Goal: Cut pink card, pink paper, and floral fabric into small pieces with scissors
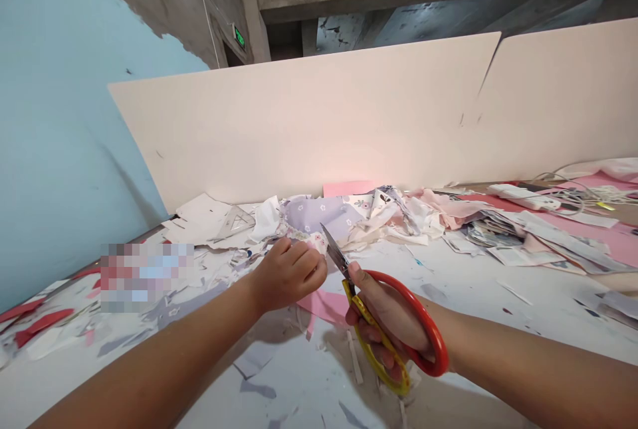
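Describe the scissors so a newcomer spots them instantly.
A tall cream board backs the white, scrap-strewn table. Centre front, the right hand grips the scissors: the only pair in view, with one red and one yellow handle, blades angled toward the floral fabric scrap held in the left hand.

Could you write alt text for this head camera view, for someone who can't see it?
A person's right hand grips red-and-yellow scissors, blades beside a small floral fabric scrap pinched by the left hand. Paper scraps and lilac fabric lie heaped on a white table before a pale board.
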`<state>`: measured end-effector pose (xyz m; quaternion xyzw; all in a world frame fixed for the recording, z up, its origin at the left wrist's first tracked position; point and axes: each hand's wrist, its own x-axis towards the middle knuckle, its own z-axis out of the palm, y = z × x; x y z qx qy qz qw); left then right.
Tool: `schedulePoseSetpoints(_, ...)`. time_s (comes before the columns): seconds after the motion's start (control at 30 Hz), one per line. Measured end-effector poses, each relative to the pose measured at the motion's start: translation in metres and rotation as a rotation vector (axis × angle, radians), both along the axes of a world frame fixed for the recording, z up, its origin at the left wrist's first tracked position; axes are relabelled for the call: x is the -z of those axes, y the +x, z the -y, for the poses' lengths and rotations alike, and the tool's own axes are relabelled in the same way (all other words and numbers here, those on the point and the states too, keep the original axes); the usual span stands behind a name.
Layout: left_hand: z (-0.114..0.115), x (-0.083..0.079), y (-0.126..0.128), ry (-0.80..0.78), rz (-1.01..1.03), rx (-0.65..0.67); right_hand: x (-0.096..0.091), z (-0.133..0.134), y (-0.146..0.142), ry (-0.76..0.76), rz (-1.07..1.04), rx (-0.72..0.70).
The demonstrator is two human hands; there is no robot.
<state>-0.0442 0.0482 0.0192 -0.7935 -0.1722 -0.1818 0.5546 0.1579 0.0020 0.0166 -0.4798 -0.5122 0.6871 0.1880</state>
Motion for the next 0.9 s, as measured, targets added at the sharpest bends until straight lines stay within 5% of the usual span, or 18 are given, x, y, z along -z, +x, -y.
schedulePoseSetpoints(0.63, -0.004, 0.005, 0.001, -0.014, 0.014, 0.114, 0.009, 0.005, 0.005, -0.066, -0.041, -0.030)
schedulePoseSetpoints(0.9, -0.003, 0.007, 0.000, -0.052, 0.038, 0.123, -0.003, 0.008, 0.009, -0.170, 0.007, -0.010)
